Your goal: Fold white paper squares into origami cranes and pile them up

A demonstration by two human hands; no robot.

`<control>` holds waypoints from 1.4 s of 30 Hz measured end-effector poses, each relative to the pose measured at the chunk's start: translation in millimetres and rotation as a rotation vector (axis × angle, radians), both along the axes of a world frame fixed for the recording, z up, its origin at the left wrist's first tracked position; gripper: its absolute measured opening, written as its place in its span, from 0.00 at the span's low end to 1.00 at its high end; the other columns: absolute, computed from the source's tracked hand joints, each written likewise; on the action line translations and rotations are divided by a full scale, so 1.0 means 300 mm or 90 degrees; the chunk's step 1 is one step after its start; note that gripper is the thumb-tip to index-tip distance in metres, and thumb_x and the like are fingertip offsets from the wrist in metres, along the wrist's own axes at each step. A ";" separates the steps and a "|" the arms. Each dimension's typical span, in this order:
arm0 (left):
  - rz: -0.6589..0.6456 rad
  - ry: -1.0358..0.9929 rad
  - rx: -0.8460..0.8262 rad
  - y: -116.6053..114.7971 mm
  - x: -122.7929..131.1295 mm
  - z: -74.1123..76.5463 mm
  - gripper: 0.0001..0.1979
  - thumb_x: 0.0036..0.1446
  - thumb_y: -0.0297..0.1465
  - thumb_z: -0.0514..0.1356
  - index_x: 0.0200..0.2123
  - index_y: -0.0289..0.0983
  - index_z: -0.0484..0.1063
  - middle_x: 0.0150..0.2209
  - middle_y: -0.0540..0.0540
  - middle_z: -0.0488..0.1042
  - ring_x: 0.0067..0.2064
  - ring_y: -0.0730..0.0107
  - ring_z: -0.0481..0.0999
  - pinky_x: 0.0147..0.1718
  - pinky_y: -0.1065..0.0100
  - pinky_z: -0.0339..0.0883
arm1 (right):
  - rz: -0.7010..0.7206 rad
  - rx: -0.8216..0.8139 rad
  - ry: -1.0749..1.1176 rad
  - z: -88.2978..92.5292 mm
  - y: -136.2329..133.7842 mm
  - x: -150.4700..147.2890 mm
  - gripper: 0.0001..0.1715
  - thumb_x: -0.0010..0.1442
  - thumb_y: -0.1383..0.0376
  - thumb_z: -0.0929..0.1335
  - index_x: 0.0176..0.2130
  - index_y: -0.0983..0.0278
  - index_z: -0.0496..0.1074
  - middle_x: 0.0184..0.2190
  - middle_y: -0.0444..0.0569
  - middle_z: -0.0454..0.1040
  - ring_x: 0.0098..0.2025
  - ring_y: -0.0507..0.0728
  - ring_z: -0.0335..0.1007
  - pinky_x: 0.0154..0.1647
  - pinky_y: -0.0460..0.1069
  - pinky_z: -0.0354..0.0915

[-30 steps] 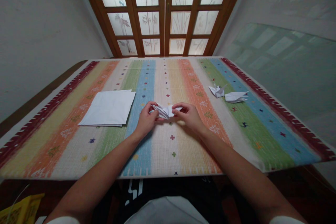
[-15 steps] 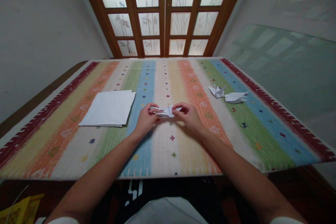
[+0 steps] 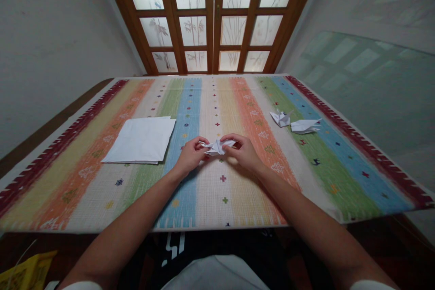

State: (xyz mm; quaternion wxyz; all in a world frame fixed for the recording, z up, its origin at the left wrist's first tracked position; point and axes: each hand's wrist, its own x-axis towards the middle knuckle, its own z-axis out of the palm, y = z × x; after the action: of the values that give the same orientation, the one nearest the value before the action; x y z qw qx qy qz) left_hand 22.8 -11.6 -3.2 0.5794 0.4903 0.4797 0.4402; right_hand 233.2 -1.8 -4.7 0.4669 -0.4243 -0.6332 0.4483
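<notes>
Sideways, the folded paper (image 3: 217, 147) spans left hand (image 3: 192, 155) to right hand (image 3: 244, 153).

Dim rm, backlit windows (image 3: 193, 31), warped edges

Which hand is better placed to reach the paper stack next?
Left, probably: the left hand is nearer the paper stack, which lies on its side of the folded paper; the right hand is farther off. Both hold it.
</notes>
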 end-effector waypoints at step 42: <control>-0.026 0.076 0.109 -0.011 0.000 0.010 0.15 0.54 0.30 0.63 0.46 0.41 0.69 0.35 0.50 0.78 0.34 0.67 0.79 0.33 0.68 0.75 | 0.002 -0.090 0.053 0.025 -0.002 -0.005 0.16 0.55 0.54 0.76 0.32 0.60 0.72 0.31 0.45 0.73 0.30 0.54 0.69 0.31 0.49 0.67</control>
State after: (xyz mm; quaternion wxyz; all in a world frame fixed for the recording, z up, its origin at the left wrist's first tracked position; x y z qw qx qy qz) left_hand 22.7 -14.8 -0.3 0.5143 0.5730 0.4640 0.4380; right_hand 231.7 -2.2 2.6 0.4611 -0.4363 -0.5807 0.5097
